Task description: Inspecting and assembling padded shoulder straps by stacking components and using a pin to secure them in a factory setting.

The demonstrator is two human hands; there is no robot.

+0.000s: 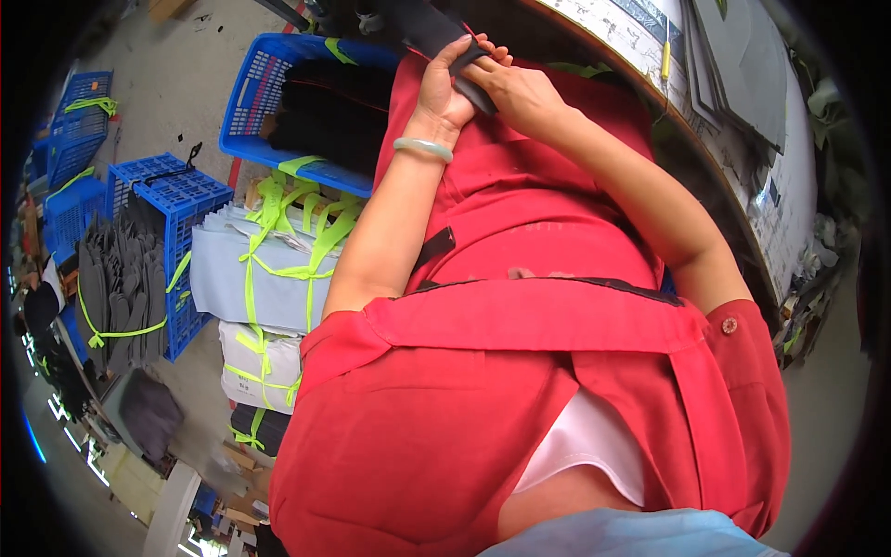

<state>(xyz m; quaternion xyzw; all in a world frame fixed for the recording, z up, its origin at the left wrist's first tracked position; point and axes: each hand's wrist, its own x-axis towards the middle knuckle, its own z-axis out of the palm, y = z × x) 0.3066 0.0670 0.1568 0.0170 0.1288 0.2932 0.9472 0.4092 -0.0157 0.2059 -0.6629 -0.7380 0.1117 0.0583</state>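
At the top of the head view, above my red-clad lap, both hands are together on a black fabric piece point(429, 28) with a thin red edge. My left hand point(447, 88), with a pale bangle at the wrist, is closed round the fabric from the left. The fingers of my right hand point(522, 95) press onto the same piece from the right and overlap the left fingers. A short dark end of the fabric pokes out below the fingers. Its far part runs up toward dark machine parts at the top edge and is partly cut off.
Left of my lap stands a blue plastic crate point(243, 116) with black fabric point(325, 111) inside. Nearby are tied grey-white bundles point(218, 269), another blue crate point(200, 176) and dark strapped pieces point(121, 278). A worktable point(742, 176) on the right carries grey sheets point(742, 70) and a yellow-handled tool point(665, 60).
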